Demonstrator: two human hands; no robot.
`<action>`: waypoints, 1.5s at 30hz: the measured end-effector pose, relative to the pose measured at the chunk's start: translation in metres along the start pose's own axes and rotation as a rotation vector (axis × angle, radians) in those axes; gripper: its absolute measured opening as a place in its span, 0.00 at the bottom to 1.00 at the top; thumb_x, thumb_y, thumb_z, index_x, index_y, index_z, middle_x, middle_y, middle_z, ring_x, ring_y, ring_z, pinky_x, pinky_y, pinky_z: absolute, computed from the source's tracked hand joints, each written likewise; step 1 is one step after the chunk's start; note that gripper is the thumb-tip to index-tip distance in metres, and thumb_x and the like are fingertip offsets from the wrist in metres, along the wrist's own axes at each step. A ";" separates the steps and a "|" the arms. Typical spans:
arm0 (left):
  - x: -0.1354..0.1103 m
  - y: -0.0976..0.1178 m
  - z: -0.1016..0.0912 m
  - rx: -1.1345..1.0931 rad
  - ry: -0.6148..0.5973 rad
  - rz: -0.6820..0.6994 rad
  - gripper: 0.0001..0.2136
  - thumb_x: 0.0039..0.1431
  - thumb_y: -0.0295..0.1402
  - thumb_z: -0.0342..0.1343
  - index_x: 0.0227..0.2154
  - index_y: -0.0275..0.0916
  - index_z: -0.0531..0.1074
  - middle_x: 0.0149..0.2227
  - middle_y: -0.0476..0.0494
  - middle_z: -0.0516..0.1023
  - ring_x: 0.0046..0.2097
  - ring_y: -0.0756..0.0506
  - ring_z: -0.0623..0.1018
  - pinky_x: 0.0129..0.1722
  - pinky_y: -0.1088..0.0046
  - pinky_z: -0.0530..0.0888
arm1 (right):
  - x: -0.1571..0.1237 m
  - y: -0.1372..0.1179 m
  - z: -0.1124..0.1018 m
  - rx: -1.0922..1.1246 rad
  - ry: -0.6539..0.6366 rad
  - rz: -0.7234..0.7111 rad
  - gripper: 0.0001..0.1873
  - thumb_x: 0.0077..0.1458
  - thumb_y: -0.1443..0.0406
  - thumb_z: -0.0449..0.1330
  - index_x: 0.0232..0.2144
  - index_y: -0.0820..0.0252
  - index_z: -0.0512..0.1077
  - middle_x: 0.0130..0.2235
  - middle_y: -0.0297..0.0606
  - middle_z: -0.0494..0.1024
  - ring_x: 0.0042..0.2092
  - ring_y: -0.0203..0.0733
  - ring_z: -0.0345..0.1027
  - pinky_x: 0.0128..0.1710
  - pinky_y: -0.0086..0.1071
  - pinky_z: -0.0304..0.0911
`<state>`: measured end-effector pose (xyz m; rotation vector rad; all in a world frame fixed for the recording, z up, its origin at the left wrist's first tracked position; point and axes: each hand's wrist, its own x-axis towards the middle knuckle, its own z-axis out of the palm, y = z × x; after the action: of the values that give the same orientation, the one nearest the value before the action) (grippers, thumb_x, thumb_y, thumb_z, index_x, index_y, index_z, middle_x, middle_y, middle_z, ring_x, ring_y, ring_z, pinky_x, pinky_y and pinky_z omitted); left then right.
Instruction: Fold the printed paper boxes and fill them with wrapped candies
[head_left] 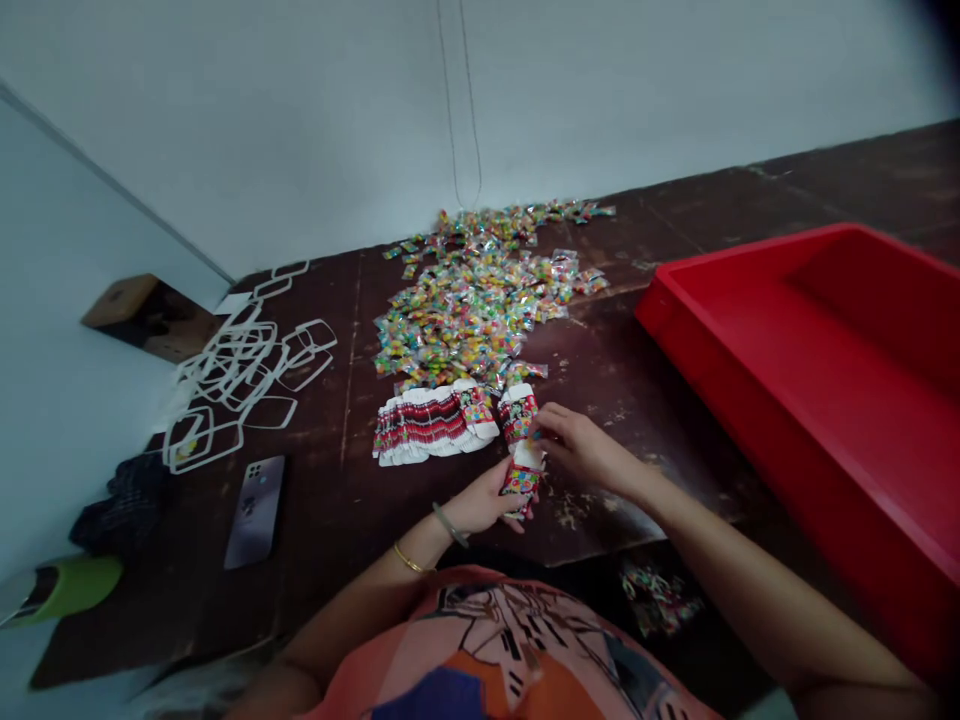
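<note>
My left hand [486, 500] is closed round a small red-and-white printed packet [523, 470] just above the dark table [345, 480]. My right hand [581, 445] pinches the top of the same packet with its fingertips. A second red-and-white packet [519, 408] lies just beyond the hands. To the left of it sits a fanned stack of flat red-and-white packets [429, 425]. Behind them spreads a big heap of small colourful wrapped sweets [472, 295].
A large red tray [825, 400] fills the right side. White plastic frames [240, 375] lie in a tangle at the left, with a phone [256, 510], dark cloth [120, 505] and a green-and-grey object [56, 590] nearer me. A wooden block [146, 315] sits by the wall.
</note>
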<state>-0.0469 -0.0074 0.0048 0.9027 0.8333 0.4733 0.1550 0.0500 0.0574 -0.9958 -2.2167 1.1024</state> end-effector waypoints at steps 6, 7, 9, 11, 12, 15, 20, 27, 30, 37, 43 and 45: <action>-0.005 -0.003 0.006 0.050 0.067 0.006 0.33 0.49 0.38 0.61 0.58 0.41 0.55 0.35 0.44 0.70 0.32 0.48 0.72 0.25 0.74 0.71 | -0.011 0.001 0.025 0.025 0.033 0.063 0.15 0.58 0.66 0.55 0.48 0.56 0.67 0.37 0.37 0.76 0.37 0.39 0.69 0.38 0.30 0.63; -0.006 -0.003 0.006 0.032 0.093 0.009 0.33 0.50 0.41 0.60 0.57 0.40 0.56 0.34 0.44 0.71 0.32 0.47 0.73 0.24 0.74 0.71 | -0.014 0.001 0.029 0.059 0.089 0.074 0.14 0.59 0.65 0.53 0.49 0.56 0.67 0.38 0.38 0.76 0.38 0.39 0.69 0.40 0.31 0.63; -0.007 -0.003 0.005 -0.018 0.145 -0.017 0.30 0.53 0.50 0.53 0.53 0.35 0.62 0.32 0.42 0.72 0.31 0.46 0.74 0.23 0.74 0.70 | -0.022 0.001 0.039 0.123 0.165 0.050 0.11 0.61 0.64 0.51 0.44 0.56 0.70 0.42 0.40 0.74 0.44 0.40 0.67 0.46 0.34 0.62; -0.006 -0.004 0.004 -0.062 0.196 -0.064 0.31 0.56 0.57 0.43 0.45 0.31 0.69 0.31 0.39 0.73 0.30 0.45 0.74 0.21 0.73 0.69 | -0.028 0.002 0.048 0.181 0.236 0.040 0.10 0.60 0.62 0.53 0.37 0.57 0.74 0.45 0.42 0.71 0.49 0.43 0.64 0.51 0.37 0.59; -0.006 -0.004 0.004 -0.075 0.209 -0.082 0.32 0.56 0.58 0.41 0.42 0.30 0.71 0.30 0.38 0.74 0.30 0.45 0.74 0.21 0.73 0.68 | -0.031 0.004 0.053 0.239 0.280 0.077 0.10 0.59 0.62 0.54 0.36 0.57 0.74 0.46 0.43 0.71 0.49 0.43 0.64 0.51 0.38 0.60; -0.002 -0.005 0.006 -0.081 0.221 -0.077 0.29 0.56 0.55 0.44 0.39 0.30 0.72 0.30 0.39 0.75 0.29 0.45 0.74 0.20 0.75 0.67 | -0.035 0.011 0.063 0.567 0.317 0.311 0.12 0.56 0.59 0.57 0.41 0.57 0.71 0.41 0.40 0.73 0.38 0.39 0.69 0.38 0.33 0.67; 0.007 -0.002 0.011 0.030 0.218 0.020 0.22 0.53 0.44 0.53 0.46 0.34 0.71 0.32 0.42 0.75 0.31 0.47 0.73 0.21 0.78 0.66 | -0.029 0.013 0.059 0.683 0.144 0.383 0.16 0.50 0.59 0.62 0.40 0.61 0.73 0.33 0.37 0.77 0.30 0.37 0.69 0.31 0.31 0.67; 0.009 0.009 0.007 -0.066 0.121 0.062 0.20 0.55 0.40 0.52 0.49 0.36 0.70 0.39 0.40 0.75 0.39 0.43 0.73 0.28 0.74 0.71 | -0.026 -0.003 0.034 0.423 0.195 0.138 0.14 0.56 0.58 0.58 0.41 0.56 0.77 0.44 0.41 0.78 0.45 0.43 0.71 0.49 0.39 0.64; 0.005 0.007 0.008 -0.160 0.000 0.060 0.23 0.53 0.39 0.56 0.52 0.36 0.67 0.42 0.39 0.74 0.40 0.43 0.74 0.29 0.73 0.72 | -0.030 0.000 0.037 0.476 0.228 0.226 0.13 0.53 0.57 0.62 0.39 0.56 0.78 0.41 0.41 0.79 0.43 0.44 0.72 0.45 0.38 0.66; 0.004 -0.019 0.018 -0.200 -0.043 -0.051 0.25 0.55 0.43 0.57 0.52 0.35 0.65 0.38 0.39 0.74 0.35 0.46 0.76 0.26 0.75 0.70 | -0.060 0.007 0.052 0.315 0.286 0.185 0.12 0.56 0.58 0.58 0.41 0.52 0.78 0.42 0.40 0.79 0.45 0.44 0.70 0.46 0.40 0.65; 0.008 -0.017 0.022 -0.011 -0.078 -0.048 0.23 0.54 0.46 0.56 0.47 0.35 0.67 0.35 0.44 0.73 0.35 0.47 0.74 0.27 0.76 0.70 | -0.071 0.015 0.053 0.497 0.330 0.469 0.14 0.48 0.55 0.64 0.31 0.59 0.79 0.31 0.39 0.81 0.32 0.42 0.73 0.33 0.34 0.68; 0.008 -0.011 0.018 -0.010 -0.089 -0.054 0.22 0.55 0.46 0.55 0.47 0.36 0.67 0.37 0.43 0.73 0.36 0.47 0.75 0.27 0.76 0.70 | -0.072 0.013 0.061 0.448 0.417 0.377 0.12 0.51 0.57 0.63 0.33 0.58 0.80 0.35 0.40 0.81 0.36 0.43 0.73 0.37 0.35 0.68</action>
<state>-0.0275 -0.0173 -0.0017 0.8832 0.7716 0.3875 0.1644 -0.0300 0.0054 -1.3194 -1.4064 1.3267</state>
